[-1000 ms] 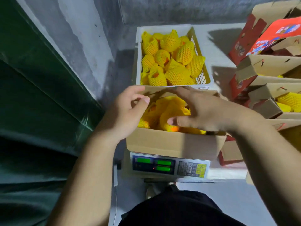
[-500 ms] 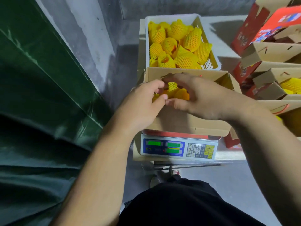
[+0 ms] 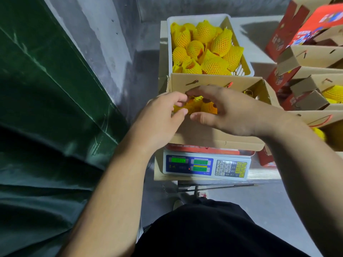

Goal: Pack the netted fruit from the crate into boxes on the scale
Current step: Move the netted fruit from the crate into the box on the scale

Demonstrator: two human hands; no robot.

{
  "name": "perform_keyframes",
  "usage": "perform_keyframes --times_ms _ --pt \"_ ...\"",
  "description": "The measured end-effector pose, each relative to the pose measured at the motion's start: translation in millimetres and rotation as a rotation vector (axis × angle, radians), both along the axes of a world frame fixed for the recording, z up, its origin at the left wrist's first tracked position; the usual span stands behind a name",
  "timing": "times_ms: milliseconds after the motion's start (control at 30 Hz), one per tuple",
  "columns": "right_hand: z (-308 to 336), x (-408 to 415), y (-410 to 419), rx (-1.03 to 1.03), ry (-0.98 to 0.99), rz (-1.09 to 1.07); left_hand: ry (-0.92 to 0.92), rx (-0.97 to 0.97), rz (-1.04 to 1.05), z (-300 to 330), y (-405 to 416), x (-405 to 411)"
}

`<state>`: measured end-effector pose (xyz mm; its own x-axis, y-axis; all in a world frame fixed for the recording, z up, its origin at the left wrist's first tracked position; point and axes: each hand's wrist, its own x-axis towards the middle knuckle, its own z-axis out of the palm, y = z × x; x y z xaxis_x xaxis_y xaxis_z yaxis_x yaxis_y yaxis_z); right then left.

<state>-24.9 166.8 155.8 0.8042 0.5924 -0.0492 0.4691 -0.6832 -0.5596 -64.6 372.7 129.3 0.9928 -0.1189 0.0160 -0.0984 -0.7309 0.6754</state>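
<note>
A brown cardboard box [image 3: 219,135] sits on the blue-faced digital scale [image 3: 206,166]. Inside it lie fruits in yellow foam netting [image 3: 196,106], mostly hidden by my hands. My left hand [image 3: 163,115] is at the box's left edge, thumb and fingers pinching the netting of a fruit. My right hand [image 3: 228,110] arches over the box's middle, fingers curled onto the same cluster of netted fruit. Behind the box stands a white crate [image 3: 246,65] heaped with several more netted fruits [image 3: 206,47].
Open cardboard and red printed boxes [image 3: 311,58] are stacked at the right, some holding netted fruit [image 3: 333,93]. A dark green tarp [image 3: 46,108] and a grey wall fill the left. Grey concrete floor lies below the scale stand.
Both hands have drawn together over the left part of the box and now finger the netted fruit. The view has shifted back slightly, showing the whole scale.
</note>
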Motion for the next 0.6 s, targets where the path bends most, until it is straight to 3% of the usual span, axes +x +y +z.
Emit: perform_keyframes --times_ms 600 --pt "-6 79 -46 0.134 -0.024 -0.107 0.054 -0.098 -0.012 -2 -46 67"
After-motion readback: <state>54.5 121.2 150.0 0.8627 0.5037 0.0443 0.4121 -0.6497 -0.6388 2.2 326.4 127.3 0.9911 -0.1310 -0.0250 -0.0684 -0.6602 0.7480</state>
